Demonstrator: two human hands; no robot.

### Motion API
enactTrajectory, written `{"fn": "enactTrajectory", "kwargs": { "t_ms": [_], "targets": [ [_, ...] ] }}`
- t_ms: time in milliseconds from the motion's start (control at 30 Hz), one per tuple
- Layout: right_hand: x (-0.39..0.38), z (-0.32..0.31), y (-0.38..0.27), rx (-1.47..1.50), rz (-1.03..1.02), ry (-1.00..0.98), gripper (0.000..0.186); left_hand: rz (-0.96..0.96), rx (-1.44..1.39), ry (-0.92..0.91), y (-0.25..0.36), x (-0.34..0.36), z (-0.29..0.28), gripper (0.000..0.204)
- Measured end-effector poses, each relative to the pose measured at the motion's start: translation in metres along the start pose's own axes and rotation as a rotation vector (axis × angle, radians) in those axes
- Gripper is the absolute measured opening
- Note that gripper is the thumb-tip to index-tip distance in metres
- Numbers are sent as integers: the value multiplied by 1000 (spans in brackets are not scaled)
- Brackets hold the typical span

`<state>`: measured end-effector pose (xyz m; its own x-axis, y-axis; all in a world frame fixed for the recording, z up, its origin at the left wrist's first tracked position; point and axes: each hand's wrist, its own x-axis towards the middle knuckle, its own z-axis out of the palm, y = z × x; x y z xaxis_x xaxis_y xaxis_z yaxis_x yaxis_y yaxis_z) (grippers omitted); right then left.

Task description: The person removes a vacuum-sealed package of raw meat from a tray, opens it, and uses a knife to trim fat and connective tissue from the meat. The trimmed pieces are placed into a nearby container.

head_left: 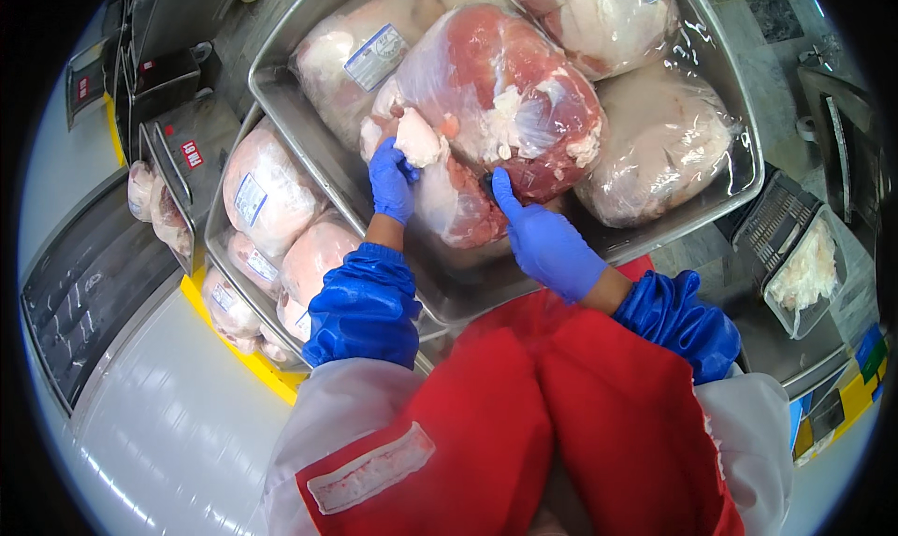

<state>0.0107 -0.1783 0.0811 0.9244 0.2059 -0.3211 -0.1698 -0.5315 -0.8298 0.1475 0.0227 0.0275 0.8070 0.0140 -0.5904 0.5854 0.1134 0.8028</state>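
A large cut of raw meat (510, 87), red with pale fat and partly under clear film, lies in a deep metal tub (281, 115). At its near left edge my left hand (391, 182), in a blue glove, is closed on a pale piece of fat (419, 139). My right hand (547, 241), also blue-gloved, is at the near side of the meat with its index finger stretched along it. The other fingers curl underneath, out of sight. A small dark thing shows beside that fingertip; its kind is hidden.
Film-wrapped meat cuts (655, 148) surround the open one in the tub. A lower metal tub (220, 246) at left holds more wrapped cuts. At right, a clear-sided container (800, 274) holds pale scraps. A yellow-edged ledge (248, 363) runs along the left.
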Motion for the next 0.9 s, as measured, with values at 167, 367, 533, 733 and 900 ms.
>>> {"fn": "enactTrajectory", "kwargs": {
  "t_ms": [167, 367, 533, 733, 900],
  "targets": [
    [1, -21, -24, -258, 16, -70, 64, -66, -143, 52, 2, 1, 6, 26],
    [25, -40, -78, -475, 18, -64, 63, -69, 398, -30, 12, -2, 9, 53],
    [9, -46, -49, -270, 85, -168, 68, -7, 167, 62, 3, -8, 14, 45],
    [-24, -59, -23, -237, 79, -263, 74, -9, 213, 149, 0, -11, 13, 18],
    [17, -43, -4, -231, 11, -209, 74, 72, 320, 83, -13, -3, -1, 23]
  ]
}}
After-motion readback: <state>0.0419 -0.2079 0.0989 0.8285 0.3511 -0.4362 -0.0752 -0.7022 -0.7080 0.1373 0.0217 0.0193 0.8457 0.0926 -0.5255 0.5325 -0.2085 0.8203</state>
